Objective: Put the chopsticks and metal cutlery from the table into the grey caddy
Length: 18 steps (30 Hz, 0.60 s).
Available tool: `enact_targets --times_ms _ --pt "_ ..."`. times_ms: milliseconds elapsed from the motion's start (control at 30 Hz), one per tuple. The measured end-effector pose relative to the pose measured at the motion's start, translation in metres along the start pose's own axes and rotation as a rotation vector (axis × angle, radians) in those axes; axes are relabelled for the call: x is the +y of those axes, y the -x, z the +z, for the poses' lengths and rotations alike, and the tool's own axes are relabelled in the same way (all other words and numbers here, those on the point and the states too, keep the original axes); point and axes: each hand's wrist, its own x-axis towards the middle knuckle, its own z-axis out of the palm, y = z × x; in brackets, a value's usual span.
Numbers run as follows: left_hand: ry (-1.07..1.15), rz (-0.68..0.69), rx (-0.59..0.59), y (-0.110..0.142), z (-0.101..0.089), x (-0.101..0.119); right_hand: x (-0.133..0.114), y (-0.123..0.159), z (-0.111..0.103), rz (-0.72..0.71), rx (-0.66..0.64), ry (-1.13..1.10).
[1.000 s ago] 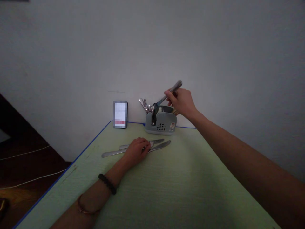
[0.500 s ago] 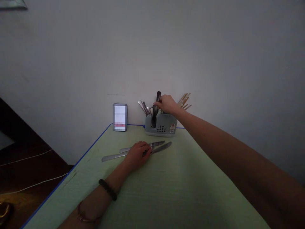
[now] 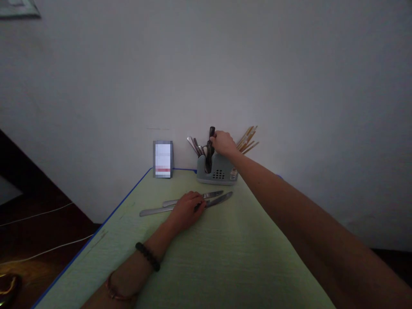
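Observation:
Two metal table knives lie on the green tabletop, the longer knife (image 3: 156,211) in front and the shorter knife (image 3: 170,203) behind it, blades pointing right. My left hand (image 3: 189,207) rests across them, its fingers curled over and closed around the front knife. At the grey cutlery holder (image 3: 222,165), my right hand (image 3: 223,142) is closed on the upper part of a dark-handled utensil (image 3: 211,131). This utensil stands nearly upright, and its lower end is down in the holder's front notch. Its working end cannot be made out.
Metal cutlery handles (image 3: 192,143) lean out of the holder's left side, and thin wooden sticks (image 3: 247,138) stick out at its right. A phone (image 3: 163,159) with a lit screen stands against the wall (image 3: 206,77). Blue edging (image 3: 106,216) borders the table (image 3: 225,262).
My right hand and the dark-handled utensil have come slightly down and left toward the holder. The left hand stays on the knives. The whole view has shifted a little.

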Motion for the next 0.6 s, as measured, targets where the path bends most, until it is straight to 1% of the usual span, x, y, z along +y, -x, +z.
enact_targets --times_ms 200,400,500,600 --pt "-0.018 0.003 0.000 0.001 -0.001 0.003 -0.006 0.004 0.002 0.012 -0.028 0.010" --pt "-0.023 0.026 0.008 0.002 0.001 0.001 -0.003 0.009 0.002 0.029 -0.040 0.020" --pt "-0.020 0.026 0.012 0.003 0.000 0.000 -0.003 0.014 -0.003 0.014 -0.026 0.023" --pt "-0.017 0.025 0.008 0.003 -0.001 0.001 -0.005 0.013 -0.019 -0.019 0.041 0.019"
